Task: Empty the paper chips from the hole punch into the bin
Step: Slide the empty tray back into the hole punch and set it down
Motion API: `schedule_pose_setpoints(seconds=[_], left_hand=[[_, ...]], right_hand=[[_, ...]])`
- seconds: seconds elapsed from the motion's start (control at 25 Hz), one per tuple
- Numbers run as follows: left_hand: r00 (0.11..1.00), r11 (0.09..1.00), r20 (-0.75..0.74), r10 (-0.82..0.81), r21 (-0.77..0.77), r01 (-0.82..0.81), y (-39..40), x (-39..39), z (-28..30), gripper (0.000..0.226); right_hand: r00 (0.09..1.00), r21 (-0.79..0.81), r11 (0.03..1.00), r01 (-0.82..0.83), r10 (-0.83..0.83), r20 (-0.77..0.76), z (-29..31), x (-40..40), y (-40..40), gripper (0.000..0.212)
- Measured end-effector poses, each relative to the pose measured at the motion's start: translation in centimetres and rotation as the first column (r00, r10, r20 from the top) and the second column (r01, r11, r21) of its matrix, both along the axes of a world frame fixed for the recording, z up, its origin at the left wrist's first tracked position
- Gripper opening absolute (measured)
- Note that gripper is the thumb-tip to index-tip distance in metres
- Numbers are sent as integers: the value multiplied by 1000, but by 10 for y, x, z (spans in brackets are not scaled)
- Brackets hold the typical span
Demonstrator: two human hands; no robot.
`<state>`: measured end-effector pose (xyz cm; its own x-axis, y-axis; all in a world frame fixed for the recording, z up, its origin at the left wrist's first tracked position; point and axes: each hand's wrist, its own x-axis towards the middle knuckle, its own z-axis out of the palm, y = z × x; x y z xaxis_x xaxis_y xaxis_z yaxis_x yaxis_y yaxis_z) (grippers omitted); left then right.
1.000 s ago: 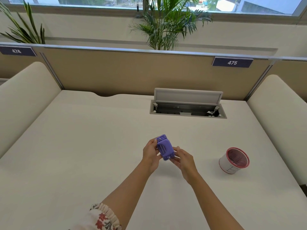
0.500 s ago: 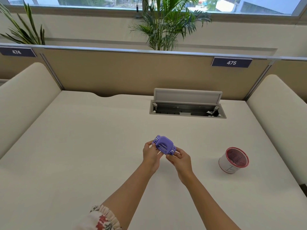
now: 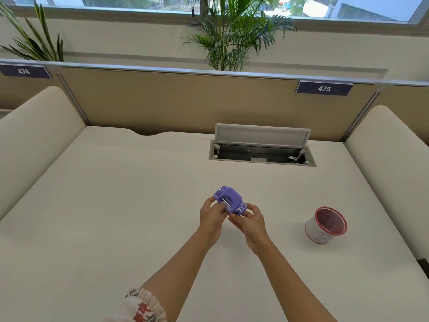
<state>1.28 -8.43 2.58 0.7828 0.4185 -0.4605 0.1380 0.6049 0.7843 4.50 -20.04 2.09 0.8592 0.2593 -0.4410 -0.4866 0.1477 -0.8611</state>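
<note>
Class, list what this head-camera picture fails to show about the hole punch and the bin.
- Hole punch underside and chip tray: head view, hidden by left hand and right hand.
- Paper chips: none discernible.
- Bin contents: too dark, too small.
- Bin marking: illegible.

Two dark blue rectangular number plates with white digits hang from the top rail of the tan fabric desk partition (image 3: 185, 101). The plate (image 3: 324, 88) near the partition's right end reads "475". The plate (image 3: 25, 71) beyond its left end reads "474". The small white cylindrical bin with a red rim (image 3: 325, 225), well in front of the partition, carries a thin dark hand-drawn mark that cannot be read.
</note>
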Motion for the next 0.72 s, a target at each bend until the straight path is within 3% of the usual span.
schedule_pose_setpoints(seconds=[0.12, 0.2, 0.4, 0.72], left_hand=[[1000, 1000, 8, 16, 26, -16, 3, -1, 0, 33], [1000, 999, 6, 3, 40, -3, 9, -3, 1, 30], [990, 983, -74, -120, 130, 129, 18, -4, -3, 31], [960, 932, -89, -264, 234, 278, 34, 0, -8, 29]], right_hand=[[994, -88, 992, -92, 96, 50, -3, 3, -3, 48], [990, -133, 983, -130, 137, 44, -2, 10, -6, 34], [964, -237, 946, -224, 251, 92, 5, 22, -8, 27], [947, -416, 876, -245, 309, 92, -11, 38, 4, 18]])
